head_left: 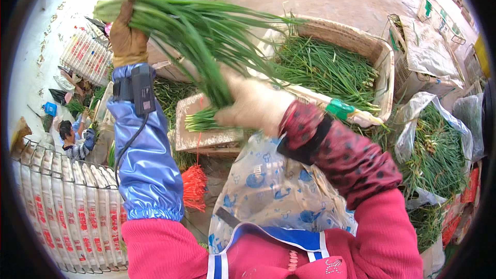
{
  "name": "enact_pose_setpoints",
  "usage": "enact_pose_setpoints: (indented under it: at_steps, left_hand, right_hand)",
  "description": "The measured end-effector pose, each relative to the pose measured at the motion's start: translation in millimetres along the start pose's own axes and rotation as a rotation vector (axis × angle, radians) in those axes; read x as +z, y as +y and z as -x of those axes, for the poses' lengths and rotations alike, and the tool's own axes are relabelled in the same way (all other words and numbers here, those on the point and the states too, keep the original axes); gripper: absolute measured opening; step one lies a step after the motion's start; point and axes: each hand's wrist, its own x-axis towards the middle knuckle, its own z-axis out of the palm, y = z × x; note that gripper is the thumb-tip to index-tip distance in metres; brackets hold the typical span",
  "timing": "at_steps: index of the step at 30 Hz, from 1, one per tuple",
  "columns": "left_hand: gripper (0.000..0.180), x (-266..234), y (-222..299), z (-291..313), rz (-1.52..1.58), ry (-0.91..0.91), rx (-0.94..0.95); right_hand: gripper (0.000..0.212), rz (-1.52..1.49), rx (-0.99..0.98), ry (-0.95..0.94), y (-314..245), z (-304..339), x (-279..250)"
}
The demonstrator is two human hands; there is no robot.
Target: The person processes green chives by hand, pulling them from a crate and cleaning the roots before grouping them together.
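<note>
High at the upper left, my left hand [129,33], in a brown-stained glove, is closed around the pale stem end of a bunch of garlic chives [206,18]. Its long green leaves fan out to the right, and part of them hangs down in a thick clump. My right hand [258,102], in a pale glove and blurred by motion, appears to grip the lower end of that clump. Beneath the hands, a smaller bunch of cut chives [202,120] lies on a worn whitish board [185,108]. Motion smears the right fingers, so their exact hold is unclear.
A large white foam box [383,54] of chives stands ahead, with a green-handled tool [341,108] at its near edge. Red plastic strands [194,188] hang below the board. White crates [67,212] flank the left; bagged greens [436,144] lie right. Another person [75,142] works far left.
</note>
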Motion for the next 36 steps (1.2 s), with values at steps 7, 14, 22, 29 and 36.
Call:
enact_pose_setpoints:
  at_steps: [7, 14, 22, 29, 36]
  left_hand:
    - [0.049, 2.7, 41.5, 27.8, -0.757, 0.301, -0.037]
    - [0.043, -1.3, 45.3, 76.3, -0.780, 0.373, -0.251]
    - [0.041, -13.1, 27.1, 133.1, -0.873, 0.406, -0.325]
    - [0.039, -110.9, -47.8, 204.7, -1.231, 0.537, -0.311]
    - [0.022, -139.6, -76.3, 441.5, 0.075, 1.650, 0.102]
  right_hand:
    - [0.061, 0.597, 0.146, -0.582, 28.9, -1.9, -21.5]
    - [0.091, 0.570, -0.157, 0.318, 17.9, -69.9, -62.5]
    - [0.093, 0.629, -0.452, 0.754, -48.9, -103.0, 18.1]
    - [0.057, 0.789, -0.166, 0.048, 31.9, -132.6, 48.2]
    - [0.032, 0.857, 0.196, -0.326, 129.9, -145.4, 107.7]
